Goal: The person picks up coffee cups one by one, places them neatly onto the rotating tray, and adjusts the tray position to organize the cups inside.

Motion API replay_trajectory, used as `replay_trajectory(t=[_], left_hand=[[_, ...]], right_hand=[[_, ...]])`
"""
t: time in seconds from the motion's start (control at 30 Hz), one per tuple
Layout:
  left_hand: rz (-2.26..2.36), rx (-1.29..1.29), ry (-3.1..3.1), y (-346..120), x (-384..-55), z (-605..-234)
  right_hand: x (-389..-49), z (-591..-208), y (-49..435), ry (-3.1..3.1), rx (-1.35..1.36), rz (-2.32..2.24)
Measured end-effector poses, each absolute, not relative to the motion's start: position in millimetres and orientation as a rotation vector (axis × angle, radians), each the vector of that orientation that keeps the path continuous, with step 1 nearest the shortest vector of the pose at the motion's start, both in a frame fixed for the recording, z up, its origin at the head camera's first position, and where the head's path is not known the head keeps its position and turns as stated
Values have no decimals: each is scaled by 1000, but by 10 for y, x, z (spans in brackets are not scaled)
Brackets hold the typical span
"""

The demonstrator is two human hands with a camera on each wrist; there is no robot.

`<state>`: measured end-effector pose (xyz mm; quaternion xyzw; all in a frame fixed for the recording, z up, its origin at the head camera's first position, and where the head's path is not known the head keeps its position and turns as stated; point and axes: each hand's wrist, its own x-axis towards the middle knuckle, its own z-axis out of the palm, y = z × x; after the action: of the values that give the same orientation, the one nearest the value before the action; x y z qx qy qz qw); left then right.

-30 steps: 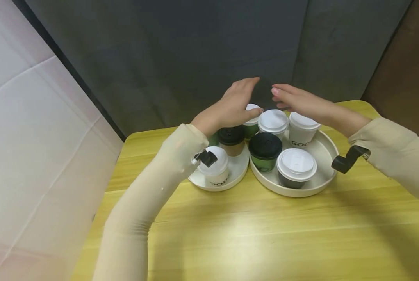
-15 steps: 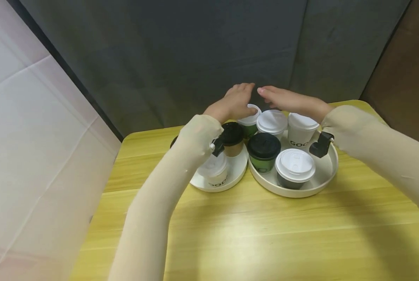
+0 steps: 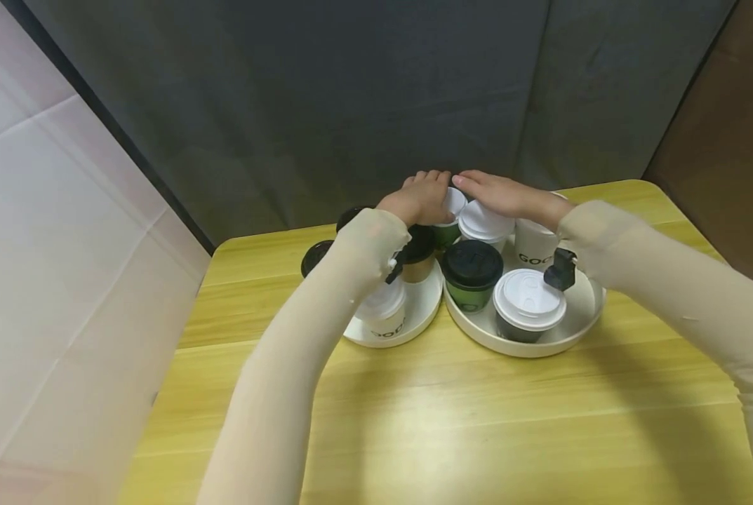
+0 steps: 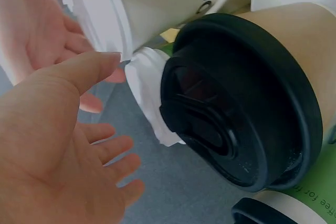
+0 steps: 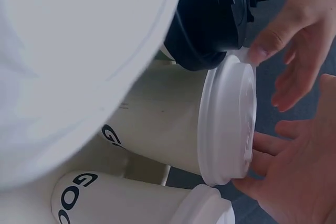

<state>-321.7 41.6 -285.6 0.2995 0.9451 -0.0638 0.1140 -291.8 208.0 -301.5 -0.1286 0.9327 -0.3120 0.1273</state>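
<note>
My left hand (image 3: 420, 199) reaches over the back of the left tray, its fingers extended behind a green cup with a white lid (image 3: 455, 202) and its thumb at the front of that lid. Opposite it, my right hand (image 3: 505, 194) spreads palm down at the back of a white-lidded cup (image 3: 486, 223) on the right tray. In the right wrist view its fingertips come right up to that cup's white lid (image 5: 228, 124). The left wrist view has the left hand (image 4: 68, 156) with loose fingers beside a brown cup with a black lid (image 4: 231, 103).
Two round cream trays, the left one (image 3: 425, 317) and the right one (image 3: 586, 324), stand side by side on the wooden table (image 3: 452, 421). They carry several lidded paper cups, including a black-lidded green one (image 3: 473, 273). A grey curtain (image 3: 288, 112) hangs behind.
Both hands have come down toward the cups at the back. The right hand has also shifted left, closer to the left hand. The cups and trays stay in place.
</note>
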Motion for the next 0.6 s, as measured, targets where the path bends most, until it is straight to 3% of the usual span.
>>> replay_trajectory(t=[0.6], left_hand=[[-264,779,2675,467,-3144,-2840]], right_hand=[[-2914,-3016,2099,2668,-361,-948]])
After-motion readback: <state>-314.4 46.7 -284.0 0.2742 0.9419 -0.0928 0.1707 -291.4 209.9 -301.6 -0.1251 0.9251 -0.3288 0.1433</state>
